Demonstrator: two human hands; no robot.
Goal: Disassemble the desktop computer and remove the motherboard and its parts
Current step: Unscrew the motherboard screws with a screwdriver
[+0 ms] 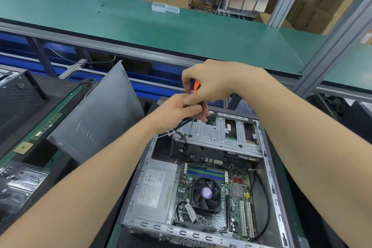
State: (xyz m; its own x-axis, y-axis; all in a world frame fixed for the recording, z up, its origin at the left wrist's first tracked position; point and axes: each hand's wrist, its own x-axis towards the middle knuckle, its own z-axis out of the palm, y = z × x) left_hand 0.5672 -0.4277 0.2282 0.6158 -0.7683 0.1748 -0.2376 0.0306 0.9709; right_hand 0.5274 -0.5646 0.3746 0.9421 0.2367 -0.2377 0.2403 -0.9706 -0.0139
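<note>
Head view: right hand [211, 84] grips screwdriver [191, 127], left hand [177, 112] pinches its shaft, seemingly unscrewing the twelve-o'clock drive cage [219, 137]; next, steady turns.

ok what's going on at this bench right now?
A person is working on an open grey desktop case. The right hand holds the top of an orange-handled screwdriver. The left hand steadies it lower down. Its tip sits on the silver metal drive cage at the case's far end. The green motherboard, black CPU fan and silver power supply are all in place. The grey side panel is off, propped up to the left.
</note>
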